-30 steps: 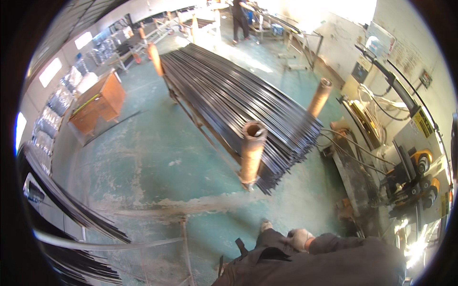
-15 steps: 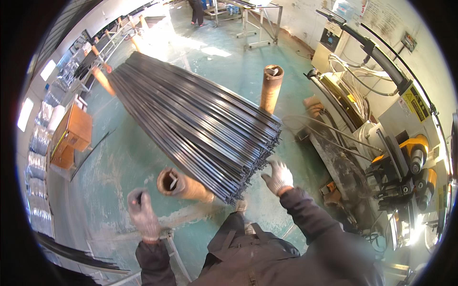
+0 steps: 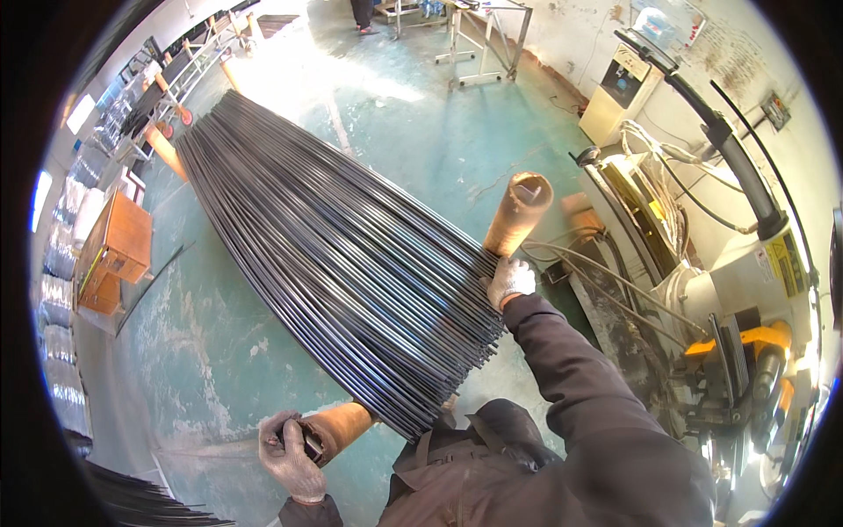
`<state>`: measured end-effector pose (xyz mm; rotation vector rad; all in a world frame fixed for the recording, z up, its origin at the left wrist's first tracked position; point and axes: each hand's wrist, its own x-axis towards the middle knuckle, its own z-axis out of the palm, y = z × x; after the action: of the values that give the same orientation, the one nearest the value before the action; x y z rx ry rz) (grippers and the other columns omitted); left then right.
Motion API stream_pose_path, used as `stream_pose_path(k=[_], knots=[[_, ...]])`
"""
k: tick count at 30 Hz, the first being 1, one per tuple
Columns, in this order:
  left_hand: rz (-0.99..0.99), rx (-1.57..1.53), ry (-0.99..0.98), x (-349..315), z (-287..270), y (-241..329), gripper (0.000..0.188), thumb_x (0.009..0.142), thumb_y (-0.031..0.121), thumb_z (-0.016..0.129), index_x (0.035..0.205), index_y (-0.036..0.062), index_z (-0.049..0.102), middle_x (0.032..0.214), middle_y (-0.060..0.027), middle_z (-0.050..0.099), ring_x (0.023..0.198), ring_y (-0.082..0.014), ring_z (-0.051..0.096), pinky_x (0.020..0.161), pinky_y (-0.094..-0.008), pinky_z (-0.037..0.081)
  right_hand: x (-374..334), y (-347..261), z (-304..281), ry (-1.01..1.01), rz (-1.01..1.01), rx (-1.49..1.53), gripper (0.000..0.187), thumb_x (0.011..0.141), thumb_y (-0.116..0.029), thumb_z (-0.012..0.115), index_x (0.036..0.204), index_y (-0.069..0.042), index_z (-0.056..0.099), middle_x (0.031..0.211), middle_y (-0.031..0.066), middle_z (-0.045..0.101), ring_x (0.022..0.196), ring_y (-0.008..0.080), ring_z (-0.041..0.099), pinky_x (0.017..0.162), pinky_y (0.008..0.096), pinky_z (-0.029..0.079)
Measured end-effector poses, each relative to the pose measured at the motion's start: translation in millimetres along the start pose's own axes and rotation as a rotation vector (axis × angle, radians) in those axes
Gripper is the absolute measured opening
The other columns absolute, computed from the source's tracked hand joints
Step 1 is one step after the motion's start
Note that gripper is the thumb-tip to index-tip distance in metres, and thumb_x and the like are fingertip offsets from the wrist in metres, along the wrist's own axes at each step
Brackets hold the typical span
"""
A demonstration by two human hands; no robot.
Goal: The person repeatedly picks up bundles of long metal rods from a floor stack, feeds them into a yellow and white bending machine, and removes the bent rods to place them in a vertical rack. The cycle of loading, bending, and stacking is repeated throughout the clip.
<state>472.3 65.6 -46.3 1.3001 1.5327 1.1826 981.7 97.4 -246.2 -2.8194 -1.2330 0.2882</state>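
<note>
A big stack of long dark metal rods [image 3: 342,255] lies on a rack, fanning out toward me. Two rusty orange upright posts flank its near end. My left hand [image 3: 290,452], in a grey work glove, grips the top of the near-left post [image 3: 338,428]. My right hand [image 3: 509,279], also gloved, rests on the right edge of the rod stack beside the base of the right post [image 3: 520,215]; whether it grips a rod is unclear. My dark jacket fills the lower middle.
A large white and yellow machine [image 3: 729,290] with hoses and cables stands close on the right. An orange wooden cabinet [image 3: 114,255] sits at the left. More dark rods [image 3: 140,501] lie at lower left. Metal frames [image 3: 479,35] and a person's legs are at the far end.
I have stepped up to the rod stack and leaned over it. My left hand went onto the near-left post and my right hand onto the stack's right edge.
</note>
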Motion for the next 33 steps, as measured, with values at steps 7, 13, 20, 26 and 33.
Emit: stream_pose_path(k=[7, 13, 20, 26, 33], knots=[[0.040, 0.066, 0.095, -4.0, 4.0, -9.2, 0.012, 0.104, -0.001, 0.069, 0.115, -0.0019, 0.071, 0.110, -0.0083, 0.071, 0.103, -0.0191, 0.066, 0.097, -0.0347, 0.054, 29.2, 6.5, -20.3, -0.187, -0.278, -0.040, 0.047, 0.095, -0.042, 0.084, 0.113, 0.001, 0.082, 0.107, 0.0252, 0.083, 0.104, 0.0424, 0.082, 0.092, 0.0516, 0.065], [0.090, 0.236, 0.293, -12.7, 16.7, -3.8, 0.007, 0.109, 0.000, 0.068, 0.116, -0.0018, 0.071, 0.108, -0.0073, 0.069, 0.102, -0.0172, 0.065, 0.094, -0.0339, 0.055, 45.1, 7.9, -51.2, -0.310, -0.394, -0.053, 0.043, 0.092, -0.041, 0.086, 0.114, -0.005, 0.085, 0.111, 0.0221, 0.084, 0.109, 0.0408, 0.081, 0.094, 0.0499, 0.064], [0.503, 0.313, 0.165, -69.0, 84.5, 32.8, 0.016, 0.102, -0.009, 0.071, 0.116, -0.0030, 0.072, 0.120, -0.0140, 0.070, 0.111, -0.0216, 0.069, 0.100, -0.0362, 0.057, 40.9, 8.4, -45.3, -0.506, -0.400, 0.195, 0.040, 0.093, -0.032, 0.088, 0.114, 0.002, 0.080, 0.100, 0.0195, 0.081, 0.087, 0.0342, 0.081, 0.084, 0.0464, 0.067], [-0.021, -0.149, -0.340, -92.2, 153.4, 5.1, 0.015, 0.102, -0.004, 0.075, 0.117, -0.0036, 0.076, 0.107, -0.0077, 0.076, 0.098, -0.0133, 0.070, 0.090, -0.0314, 0.059, -11.2, 11.4, -72.9, -0.900, -0.049, 1.068, 0.023, 0.114, -0.026, 0.072, 0.114, -0.003, 0.070, 0.085, 0.0074, 0.073, 0.065, 0.0193, 0.071, 0.051, 0.0414, 0.060], [-0.566, -0.518, -0.541, -23.6, 226.2, -81.9, 0.041, 0.113, 0.030, 0.071, 0.135, -0.0044, 0.065, 0.115, -0.0169, 0.079, 0.096, -0.0270, 0.077, 0.092, -0.0450, 0.066, -170.2, 91.9, -81.3, -0.523, -0.277, 0.445, 0.063, 0.101, -0.055, 0.083, 0.110, 0.007, 0.073, 0.092, 0.0290, 0.078, 0.087, 0.0431, 0.080, 0.078, 0.0524, 0.060]])
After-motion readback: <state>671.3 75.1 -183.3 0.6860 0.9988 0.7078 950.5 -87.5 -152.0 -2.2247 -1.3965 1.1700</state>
